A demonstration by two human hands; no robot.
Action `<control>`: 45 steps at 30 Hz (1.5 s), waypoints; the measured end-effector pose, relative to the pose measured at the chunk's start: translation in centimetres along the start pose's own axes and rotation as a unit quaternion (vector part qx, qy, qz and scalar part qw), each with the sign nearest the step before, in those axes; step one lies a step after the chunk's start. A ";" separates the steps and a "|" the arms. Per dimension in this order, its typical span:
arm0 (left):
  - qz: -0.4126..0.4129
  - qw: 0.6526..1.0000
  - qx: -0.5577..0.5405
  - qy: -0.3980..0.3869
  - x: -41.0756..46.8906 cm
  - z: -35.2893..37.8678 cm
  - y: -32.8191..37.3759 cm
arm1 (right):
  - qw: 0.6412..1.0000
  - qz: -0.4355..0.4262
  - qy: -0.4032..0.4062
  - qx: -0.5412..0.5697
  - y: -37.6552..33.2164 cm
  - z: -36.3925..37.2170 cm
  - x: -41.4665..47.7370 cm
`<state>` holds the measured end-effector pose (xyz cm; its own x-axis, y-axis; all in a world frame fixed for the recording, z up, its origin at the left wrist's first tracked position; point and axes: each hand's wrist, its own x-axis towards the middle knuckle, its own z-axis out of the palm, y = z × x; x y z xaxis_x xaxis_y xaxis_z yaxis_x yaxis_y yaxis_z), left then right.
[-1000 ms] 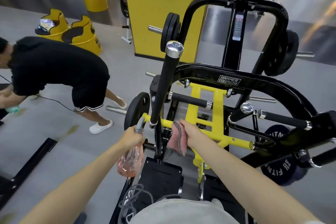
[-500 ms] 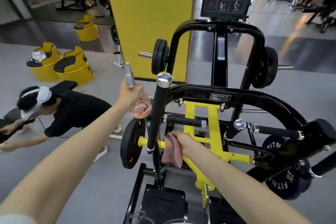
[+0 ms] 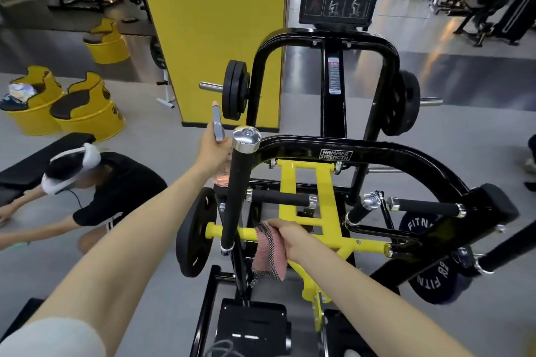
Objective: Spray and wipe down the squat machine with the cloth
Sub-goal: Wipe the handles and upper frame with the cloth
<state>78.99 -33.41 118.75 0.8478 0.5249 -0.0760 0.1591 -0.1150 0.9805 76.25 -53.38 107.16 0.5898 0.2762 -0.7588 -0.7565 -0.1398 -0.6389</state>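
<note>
Head view: right hand (image 3: 293, 238) grips cloth (image 3: 268, 252) on yellow bar (image 3: 246, 233); left hand (image 3: 213, 151) holds spray bottle (image 3: 222, 171).

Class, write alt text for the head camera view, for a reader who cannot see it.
A person's right hand presses a pink cloth against the yellow bar of a squat machine, while the left hand holds up a spray bottle beside an upright handle. Another person bends low to the left.
</note>
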 end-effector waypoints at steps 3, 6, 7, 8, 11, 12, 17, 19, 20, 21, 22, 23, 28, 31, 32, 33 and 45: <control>0.029 0.999 0.024 0.007 0.8 -0.2 -0.6 | 1.000 -0.005 -0.002 -0.005 -0.2 -0.2 -0.2; 0.072 0.994 0.076 -0.027 0.9 -0.5 -0.7 | 1.000 -0.003 0.000 -0.015 -0.4 -0.5 -0.4; 0.078 0.992 0.097 -0.032 1.2 -0.9 -0.9 | 1.000 -0.003 0.003 -0.016 -0.4 -0.5 -0.4; 0.084 0.989 0.114 -0.033 1.3 -1.2 -1.1 | 1.000 -0.003 0.005 -0.016 -0.5 -0.6 -0.3; 0.095 0.985 0.140 -0.041 1.3 -1.9 -1.5 | 1.000 -0.003 0.005 -0.005 -0.6 -0.6 -0.5; 0.093 0.984 0.145 -0.042 1.0 -1.9 -1.3 | 1.000 -0.005 0.004 -0.003 -0.6 -0.6 -0.6; 0.081 0.985 0.150 -0.037 0.5 -1.5 -1.2 | 1.000 -0.016 -0.005 -0.008 -0.9 -0.2 -1.1; 0.067 0.987 0.138 -0.056 -0.1 -2.0 -1.3 | 0.999 -0.022 -0.006 -0.025 -1.3 -0.3 -1.5; 0.049 0.989 0.120 -0.071 -0.7 -2.2 -1.3 | 0.999 -0.028 -0.003 -0.037 -1.4 -0.4 -1.5; 0.029 0.992 0.095 -0.082 -1.3 -2.4 -1.2 | 0.998 -0.031 0.003 -0.046 -1.5 -0.6 -1.6; 0.014 0.993 0.085 -0.079 -2.0 -2.5 -1.1 | 0.998 -0.033 0.009 -0.062 -1.7 -0.8 -1.5; 0.010 0.994 0.087 -0.064 -2.5 -2.7 -1.2 | 0.997 -0.036 0.013 -0.073 -1.8 -1.0 -1.7; 0.016 0.981 0.128 0.146 -6.5 -3.8 -2.6 | 0.993 -0.073 -0.048 -0.079 -2.7 -1.4 -2.4; -0.055 0.958 0.182 0.214 -9.6 -4.2 -5.4 | 0.988 -0.084 -0.098 -0.083 -3.3 -1.3 -3.3; -0.103 0.952 0.216 0.192 -10.6 -4.1 -6.2 | 0.986 -0.084 -0.109 -0.096 -3.5 -1.2 -3.4; -0.168 0.944 0.247 0.143 -11.6 -3.9 -6.9 | 0.984 -0.080 -0.128 -0.100 -3.6 -1.2 -3.7; -0.226 0.956 -0.098 -0.157 -20.9 4.3 -5.9 | 0.940 -0.078 -0.283 -0.175 -2.0 -2.8 -6.0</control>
<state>62.56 -47.32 113.79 0.8301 0.2012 -0.5200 0.4728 0.2403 0.8478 75.02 -57.42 112.69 0.3654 0.7670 -0.5274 -0.4761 -0.3329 -0.8140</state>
